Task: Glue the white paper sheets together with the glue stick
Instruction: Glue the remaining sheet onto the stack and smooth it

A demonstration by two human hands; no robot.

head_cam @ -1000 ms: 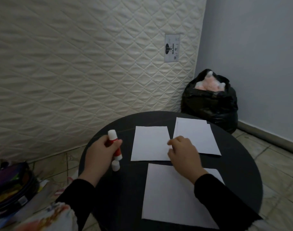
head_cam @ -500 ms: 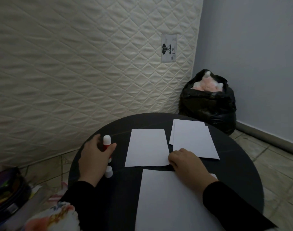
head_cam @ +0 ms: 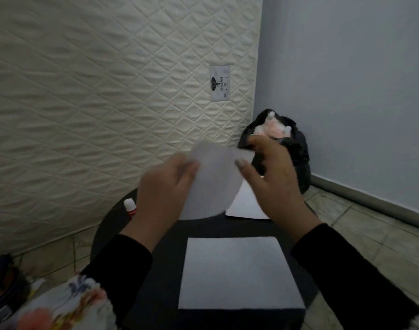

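A white sheet (head_cam: 213, 182) is held lifted above the round dark table (head_cam: 156, 270), between both hands. The left hand (head_cam: 163, 194) grips its left edge, fingers curled round the paper; the right hand (head_cam: 272, 184) pinches the right edge, thumb laid on the front face and fingers behind. The sheet bows between the two grips, which shows it to be thin, light and limp; it is judged likely to crease if squeezed hard and to sag if held by one corner only. A hold on two opposite edges, as seen now, is judged best for keeping it flat.

A second sheet (head_cam: 237, 272) lies flat on the table at 6 o'clock, nearest the person, its corners square and clear. Further paper (head_cam: 246, 203) lies at about 1 o'clock on the table, partly hidden behind the raised sheet and the right hand; whether it is one sheet or several cannot be told. The glue stick (head_cam: 130, 207) stands upright near the table's rim at 10 o'clock, just beside the left wrist, gripped by neither hand; a knock from the left forearm is judged possible.

Bare table is seen between the near sheet and the far paper, room enough for a sheet to be laid down. A black bag (head_cam: 296, 148) stands on the floor beyond the table at 1 o'clock, against the wall.
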